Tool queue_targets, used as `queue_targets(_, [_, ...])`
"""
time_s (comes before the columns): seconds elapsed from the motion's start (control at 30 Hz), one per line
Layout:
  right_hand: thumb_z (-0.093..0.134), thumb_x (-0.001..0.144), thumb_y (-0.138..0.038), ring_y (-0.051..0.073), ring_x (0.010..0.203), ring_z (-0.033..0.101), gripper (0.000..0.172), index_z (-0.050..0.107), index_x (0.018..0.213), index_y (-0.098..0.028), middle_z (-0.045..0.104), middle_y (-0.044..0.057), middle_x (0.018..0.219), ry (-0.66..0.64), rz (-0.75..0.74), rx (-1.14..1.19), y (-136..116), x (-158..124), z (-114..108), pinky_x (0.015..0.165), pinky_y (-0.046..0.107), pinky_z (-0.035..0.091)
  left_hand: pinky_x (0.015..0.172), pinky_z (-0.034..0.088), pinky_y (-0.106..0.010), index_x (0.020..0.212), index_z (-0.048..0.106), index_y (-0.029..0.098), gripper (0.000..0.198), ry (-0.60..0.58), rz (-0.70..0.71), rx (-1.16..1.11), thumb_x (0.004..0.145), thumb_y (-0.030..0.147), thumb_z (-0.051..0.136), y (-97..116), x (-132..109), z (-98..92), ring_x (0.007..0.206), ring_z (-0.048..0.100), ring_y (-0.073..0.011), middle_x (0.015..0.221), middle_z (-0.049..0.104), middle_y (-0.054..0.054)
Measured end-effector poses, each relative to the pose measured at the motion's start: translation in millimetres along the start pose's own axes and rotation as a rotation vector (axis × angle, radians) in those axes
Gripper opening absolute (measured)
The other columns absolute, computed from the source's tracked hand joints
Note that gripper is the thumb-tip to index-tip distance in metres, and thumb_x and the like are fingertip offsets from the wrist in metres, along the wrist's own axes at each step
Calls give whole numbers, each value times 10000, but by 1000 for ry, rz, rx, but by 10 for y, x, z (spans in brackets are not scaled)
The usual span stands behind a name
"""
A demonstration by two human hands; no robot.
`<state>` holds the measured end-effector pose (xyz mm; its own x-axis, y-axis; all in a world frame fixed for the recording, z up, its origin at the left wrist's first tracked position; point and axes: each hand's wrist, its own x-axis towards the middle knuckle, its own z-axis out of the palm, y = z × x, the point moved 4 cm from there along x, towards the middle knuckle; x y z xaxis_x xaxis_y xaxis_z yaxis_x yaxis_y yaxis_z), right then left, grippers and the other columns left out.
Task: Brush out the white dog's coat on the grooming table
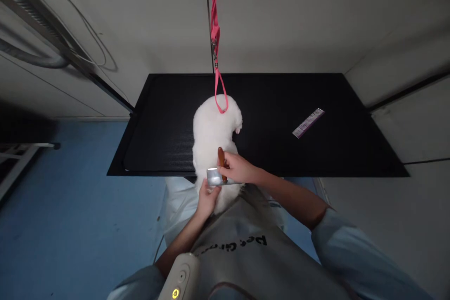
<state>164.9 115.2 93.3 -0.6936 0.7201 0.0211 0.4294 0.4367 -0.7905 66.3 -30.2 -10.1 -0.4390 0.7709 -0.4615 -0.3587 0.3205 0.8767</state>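
A small white fluffy dog (213,136) stands on a black grooming table (281,150), facing away from me, with a pink leash (215,33) looped round its neck from above. My right hand (236,168) is closed on a slicker brush (215,176) with a brown wooden handle and a metal head, held against the dog's rear. My left hand (207,199) is just below the brush, its fingers curled into the fur at the dog's hindquarters near the table's front edge.
A purple-and-white comb (308,123) lies on the table's right half. A thin black pole runs up behind the leash. Blue floor lies to the left, pale walls behind and to the right. A white device with a lit button (179,281) hangs at my chest.
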Motion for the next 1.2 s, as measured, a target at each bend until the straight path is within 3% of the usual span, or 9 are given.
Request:
queue_targets(0.13, [565, 825, -290, 179, 786, 580, 149, 538, 922, -180, 618, 56, 865, 226, 27, -128, -24, 29, -98, 728, 298, 437, 346, 241, -170, 905, 491, 189, 432, -29, -2, 61, 658, 452, 729, -30, 9, -3, 354, 339, -53, 507, 467, 95])
queue_targets(0.3, [585, 816, -310, 158, 715, 566, 139, 539, 883, -197, 612, 20, 790, -40, -66, -113, -85, 119, -20, 683, 276, 432, 351, 253, -182, 900, 496, 189, 437, -32, 24, 87, 658, 468, 729, -25, 18, -21, 368, 347, -61, 509, 456, 87])
queue_targets(0.43, [538, 841, -275, 161, 830, 588, 153, 521, 964, -186, 619, 61, 967, 159, -186, -44, -129, 205, -152, 767, 285, 441, 336, 225, -189, 810, 464, 204, 442, -20, -17, 113, 628, 482, 754, -43, 37, -50, 340, 318, -62, 455, 398, 97])
queue_targets(0.57, [591, 814, -301, 167, 744, 592, 139, 534, 887, -197, 617, 26, 834, -128, -226, -112, -189, 246, -27, 702, 283, 438, 340, 238, -205, 847, 517, 195, 430, -23, -18, 108, 626, 469, 763, -51, 50, -76, 347, 336, -68, 485, 470, 64])
queue_targets(0.77, [570, 834, -305, 187, 830, 597, 148, 525, 924, -197, 619, 54, 913, 2, -254, -149, -281, 260, 1, 760, 300, 444, 342, 227, -189, 870, 524, 180, 466, -39, -14, 87, 612, 494, 752, -45, 67, -72, 340, 320, -61, 462, 431, 88])
queue_targets(0.87, [587, 823, -335, 187, 733, 582, 155, 518, 852, -199, 607, 39, 805, -93, -173, -225, -272, 264, 53, 687, 300, 443, 333, 238, -185, 841, 502, 186, 464, -25, -9, 92, 607, 501, 749, -51, 83, -85, 338, 326, -60, 471, 429, 95])
queue_targets(1.0, [552, 840, -294, 196, 876, 595, 134, 520, 917, -189, 619, 75, 935, 183, -143, -119, -250, 247, -86, 770, 304, 454, 341, 228, -183, 749, 458, 195, 443, 1, -41, 95, 599, 481, 762, -64, 85, -101, 339, 330, -57, 438, 376, 104])
queue_targets(1.13, [588, 803, -291, 151, 673, 591, 124, 514, 839, -198, 612, 8, 751, -35, -18, 109, -39, 216, 44, 625, 261, 456, 343, 215, -185, 841, 484, 190, 430, -31, -26, 66, 629, 454, 749, -16, 46, -56, 347, 325, -55, 469, 416, 94])
queue_targets(1.2, [552, 819, -290, 139, 635, 579, 115, 503, 864, -196, 603, -1, 731, 131, 123, 189, 122, 156, 40, 592, 250, 448, 342, 211, -182, 901, 478, 195, 447, -48, -8, 50, 641, 444, 744, 15, 22, -32, 346, 310, -53, 474, 406, 105])
